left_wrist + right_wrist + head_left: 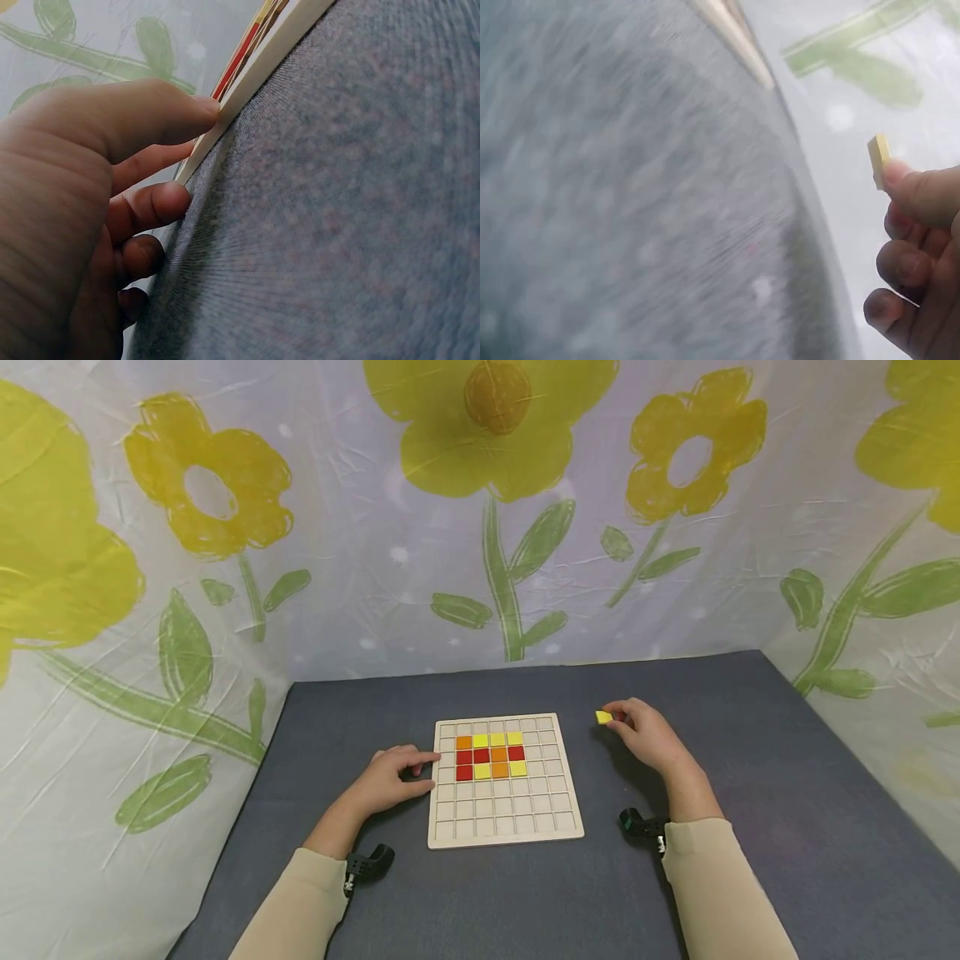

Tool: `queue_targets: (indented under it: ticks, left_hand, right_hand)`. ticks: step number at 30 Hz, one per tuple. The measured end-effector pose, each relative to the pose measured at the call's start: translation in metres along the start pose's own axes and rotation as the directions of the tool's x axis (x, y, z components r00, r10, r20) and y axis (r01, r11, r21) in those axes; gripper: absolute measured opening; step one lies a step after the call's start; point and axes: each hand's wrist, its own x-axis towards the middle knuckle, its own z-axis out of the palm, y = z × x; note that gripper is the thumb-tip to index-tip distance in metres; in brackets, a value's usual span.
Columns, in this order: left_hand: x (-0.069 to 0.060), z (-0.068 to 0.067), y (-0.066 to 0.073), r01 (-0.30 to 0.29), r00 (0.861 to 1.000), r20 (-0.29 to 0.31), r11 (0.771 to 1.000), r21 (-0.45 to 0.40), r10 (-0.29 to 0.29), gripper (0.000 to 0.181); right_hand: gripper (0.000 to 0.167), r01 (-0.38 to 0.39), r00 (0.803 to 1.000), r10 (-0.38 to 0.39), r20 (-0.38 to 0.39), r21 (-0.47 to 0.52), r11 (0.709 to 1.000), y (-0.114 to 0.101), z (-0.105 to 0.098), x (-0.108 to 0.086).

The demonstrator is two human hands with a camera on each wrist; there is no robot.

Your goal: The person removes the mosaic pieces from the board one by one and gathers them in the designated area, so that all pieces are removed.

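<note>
The person's right hand (651, 743) pinches a yellow tile (603, 717) between thumb and forefinger; in the right wrist view the other fingers curl loosely below, and the tile stands edge-on, thin and flat-sided, past the thumb tip. In the head view that hand is raised above the dark tabletop (510, 902), to the right of a square wooden grid board (504, 831) and apart from it. The left hand (388, 781) is partly spread, thumb and forefinger reaching out with a gap between them, their tips touching the board's left edge; the remaining fingers bend loosely. The board lies flat, pale and thin, its raised lines marking out square cells. Coloured tiles (482, 756) fill a block of three rows by four in its upper middle: from left to right, orange and three yellows at the top, then red, red, orange, red, then red, yellow, orange, yellow. The cells around that block show bare wood.
</note>
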Motion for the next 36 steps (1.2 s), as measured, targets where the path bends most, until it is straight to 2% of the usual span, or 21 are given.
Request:
queue_targets:
  ticks: [6, 13, 21, 29, 36]
  left_hand:
    - [0.000, 0.000, 0.001, 0.016, 1.000, 0.004, 1.000, 0.002, -0.016, 0.044]
    - [0.001, -0.001, 0.002, -0.001, 1.000, -0.002, 1.000, 0.011, 0.001, 0.044]
    - [0.000, 0.000, 0.000, 0.025, 1.000, 0.018, 1.000, 0.009, -0.025, 0.044]
    - [-0.001, 0.000, 0.000, 0.003, 1.000, 0.001, 1.000, 0.003, -0.003, 0.044]
    - [0.000, -0.001, 0.001, 0.027, 0.999, 0.019, 1.000, -0.001, -0.027, 0.045]
  right_hand:
    - [0.031, -0.045, 0.999, 0.045, 0.007, 0.007, 0.999, 0.014, 0.008, 0.001]
    - [0.030, -0.069, 0.998, 0.069, 0.008, -0.002, 0.998, 0.021, 0.013, 0.001]
    - [0.029, -0.055, 0.998, 0.056, 0.016, -0.066, 0.996, 0.023, 0.018, 0.004]
    - [0.031, -0.038, 0.999, 0.041, 0.021, -0.113, 0.993, 0.022, 0.017, 0.004]
    - [0.033, -0.016, 0.999, 0.020, 0.027, -0.126, 0.992, 0.022, 0.016, 0.005]
